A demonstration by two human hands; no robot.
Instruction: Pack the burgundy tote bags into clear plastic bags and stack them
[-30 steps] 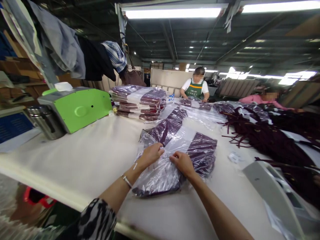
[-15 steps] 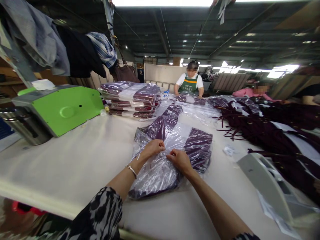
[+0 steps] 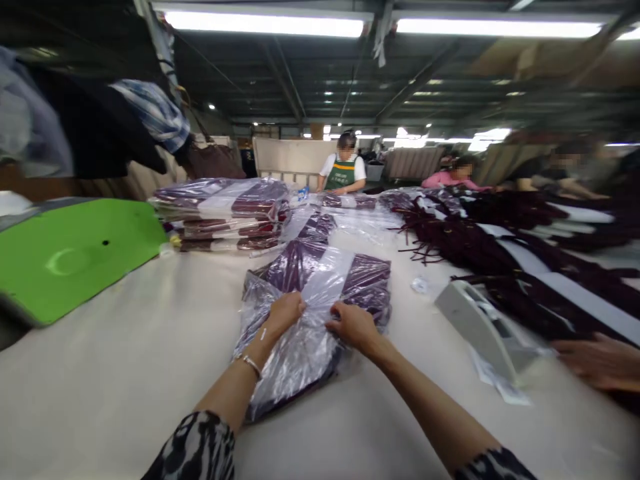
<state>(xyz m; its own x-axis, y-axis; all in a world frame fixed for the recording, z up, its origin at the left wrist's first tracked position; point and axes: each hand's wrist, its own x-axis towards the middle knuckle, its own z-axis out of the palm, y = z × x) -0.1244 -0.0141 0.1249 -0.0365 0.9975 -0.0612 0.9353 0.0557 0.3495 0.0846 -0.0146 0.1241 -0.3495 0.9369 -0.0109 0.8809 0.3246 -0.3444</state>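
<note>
A clear plastic bag [image 3: 285,370] with a folded dark purple garment [image 3: 367,273] inside lies in front of me. A white paper band [image 3: 330,270] shows through the film. My left hand [image 3: 287,311] pinches the plastic near the bag's middle, its fingers closed. A short gap to the right, the curled thumb and fingers of my right hand [image 3: 354,325] grip the same film. Creases in the plastic run between the two hands. The fingertips' exact hold is partly hidden by the shiny film.
A stack of bagged garments [image 3: 225,210] stands at the back left beside a green machine [image 3: 80,257]. Dark garments [image 3: 500,247] are heaped on the right, near a grey-white device [image 3: 475,327]. Another person's hand [image 3: 600,360] is at the right edge. Co-workers [image 3: 345,167] stand across the table.
The view has turned right and tilted up, so things shift left in it. My hands have drawn a little farther apart on the plastic. Another person's hand now shows more at the right.
</note>
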